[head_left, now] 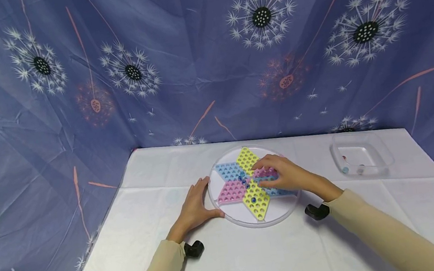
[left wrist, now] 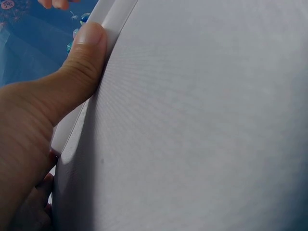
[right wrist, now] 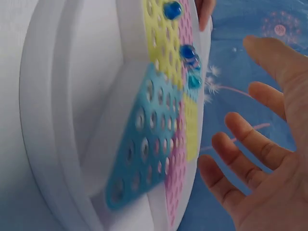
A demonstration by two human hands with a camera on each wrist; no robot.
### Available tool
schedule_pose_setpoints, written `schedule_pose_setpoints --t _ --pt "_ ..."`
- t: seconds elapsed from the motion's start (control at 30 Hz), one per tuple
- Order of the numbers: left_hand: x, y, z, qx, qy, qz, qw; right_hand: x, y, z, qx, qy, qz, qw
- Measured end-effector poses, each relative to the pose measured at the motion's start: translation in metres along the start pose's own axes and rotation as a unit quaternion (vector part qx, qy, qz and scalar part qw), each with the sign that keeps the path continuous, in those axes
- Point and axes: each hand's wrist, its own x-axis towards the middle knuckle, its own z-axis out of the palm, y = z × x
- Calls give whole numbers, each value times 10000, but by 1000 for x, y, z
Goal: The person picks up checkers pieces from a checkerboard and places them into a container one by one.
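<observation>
A round white Chinese checkers board [head_left: 232, 212] with a yellow, blue and pink star of holes lies on the white cloth. Several blue marbles [head_left: 243, 178] cluster near its middle, and a lone blue marble [head_left: 254, 200] sits in the near yellow point. My left hand [head_left: 194, 207] is spread against the board's left edge; its thumb [left wrist: 79, 70] lies along the rim. Above the right part of the board hovers my right hand [head_left: 284, 173], its fingers loosely bent and apart. In the right wrist view no marble shows in that hand, and its fingers [right wrist: 250, 144] are clear of the holes.
A clear plastic container [head_left: 382, 158] stands at the right rear of the table, with a few marbles [head_left: 345, 169] inside. Behind the table hangs a blue curtain [head_left: 192, 66] with dandelion prints. Black wrist devices [head_left: 194, 249] sit under both sleeves.
</observation>
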Motion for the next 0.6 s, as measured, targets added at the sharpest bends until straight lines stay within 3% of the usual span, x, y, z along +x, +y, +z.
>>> schedule_pose_setpoints --t 0.2,0.6 --pt "0 -1 1 -26 19 23 10000 3 -2 13 -19 -368 82 9993" --pt "2 -1 0 -26 -9 66 10000 2 -5 29 -294 -682 21 9972"
